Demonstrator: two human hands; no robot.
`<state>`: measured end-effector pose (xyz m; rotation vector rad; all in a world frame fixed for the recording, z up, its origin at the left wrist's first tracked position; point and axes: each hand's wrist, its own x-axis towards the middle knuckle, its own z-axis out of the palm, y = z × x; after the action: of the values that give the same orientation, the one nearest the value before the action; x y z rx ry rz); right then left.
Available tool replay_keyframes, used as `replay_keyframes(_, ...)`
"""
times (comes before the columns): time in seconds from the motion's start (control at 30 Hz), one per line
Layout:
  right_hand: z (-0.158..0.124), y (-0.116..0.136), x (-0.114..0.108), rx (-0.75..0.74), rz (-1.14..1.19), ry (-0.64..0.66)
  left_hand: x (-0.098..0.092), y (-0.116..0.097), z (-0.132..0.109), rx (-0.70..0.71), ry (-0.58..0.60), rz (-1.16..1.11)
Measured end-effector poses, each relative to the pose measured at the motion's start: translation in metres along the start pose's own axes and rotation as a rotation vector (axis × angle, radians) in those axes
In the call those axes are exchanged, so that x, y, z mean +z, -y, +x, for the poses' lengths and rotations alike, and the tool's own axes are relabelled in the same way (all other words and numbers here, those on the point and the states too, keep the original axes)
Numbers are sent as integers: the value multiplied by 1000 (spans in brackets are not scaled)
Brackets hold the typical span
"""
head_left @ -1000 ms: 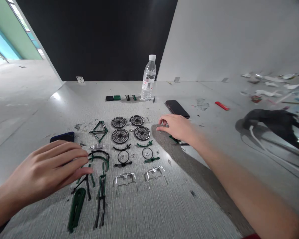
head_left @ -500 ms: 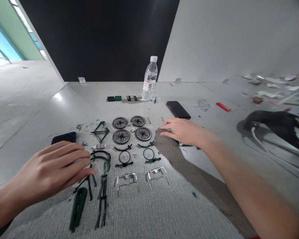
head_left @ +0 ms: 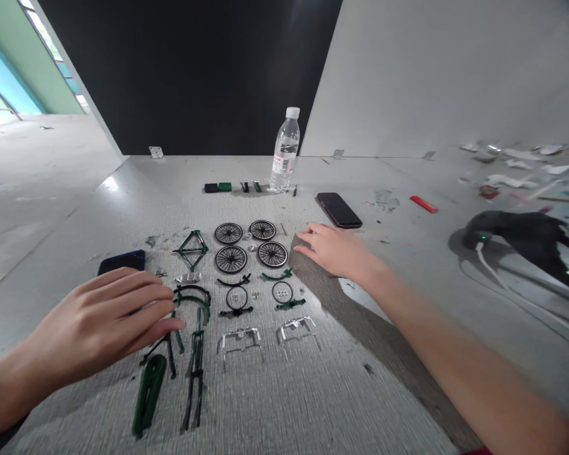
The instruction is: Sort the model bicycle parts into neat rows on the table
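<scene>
My left hand [head_left: 118, 309] hovers palm down over the left parts, fingers stretched out and holding nothing, beside black and green curved pieces [head_left: 194, 294]. Over the table right of the spoked wheels [head_left: 272, 254] is my right hand [head_left: 329, 248], its fingers bent and its fingertips near the surface; whether anything small is between them cannot be made out. A green diamond-shaped frame [head_left: 191, 250] lies left of the wheels. Below the wheels are thin rings [head_left: 237, 297] and clear brackets [head_left: 241, 340]. Long fork pieces [head_left: 195, 379] and a dark green slotted part [head_left: 149, 395] lie nearest me.
A water bottle [head_left: 285, 151] stands at the back by black and green blocks [head_left: 224, 187]. One phone [head_left: 339, 210] lies right of centre, another [head_left: 122, 261] behind my left hand. Farther right are a red object [head_left: 423, 203] and a black item with a white cable [head_left: 502, 234].
My right hand has shifted slightly left, closer to the wheels. My left hand has barely moved.
</scene>
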<state>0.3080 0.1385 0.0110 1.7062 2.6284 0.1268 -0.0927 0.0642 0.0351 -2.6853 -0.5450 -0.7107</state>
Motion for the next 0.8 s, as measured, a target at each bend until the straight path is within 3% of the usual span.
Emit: replay_keyframes(0.8, 4, 5, 2, 21, -15, -21, -1, -3, 6, -16, -18, 13)
